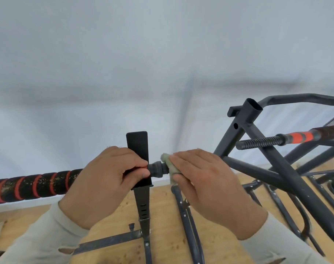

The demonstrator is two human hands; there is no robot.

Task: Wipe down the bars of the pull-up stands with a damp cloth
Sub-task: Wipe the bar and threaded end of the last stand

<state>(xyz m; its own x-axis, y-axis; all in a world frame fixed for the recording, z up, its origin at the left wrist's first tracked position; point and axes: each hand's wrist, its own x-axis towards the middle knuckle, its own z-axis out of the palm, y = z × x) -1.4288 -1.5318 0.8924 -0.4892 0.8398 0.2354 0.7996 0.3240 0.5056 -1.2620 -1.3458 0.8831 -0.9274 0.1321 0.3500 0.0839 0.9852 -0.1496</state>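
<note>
Left hand (107,180) has its grip clamped round the bar (29,185) right at the upright post (138,159). Right hand (202,180) presses a green cloth (167,161) onto the bar's end, fingers curled over it. Second stand (244,134) sits just right.

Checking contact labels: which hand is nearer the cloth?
Right. The right hand wraps the greenish cloth round the bar end; the left hand grips the bar on the far side of the black upright, clear of the cloth.
</note>
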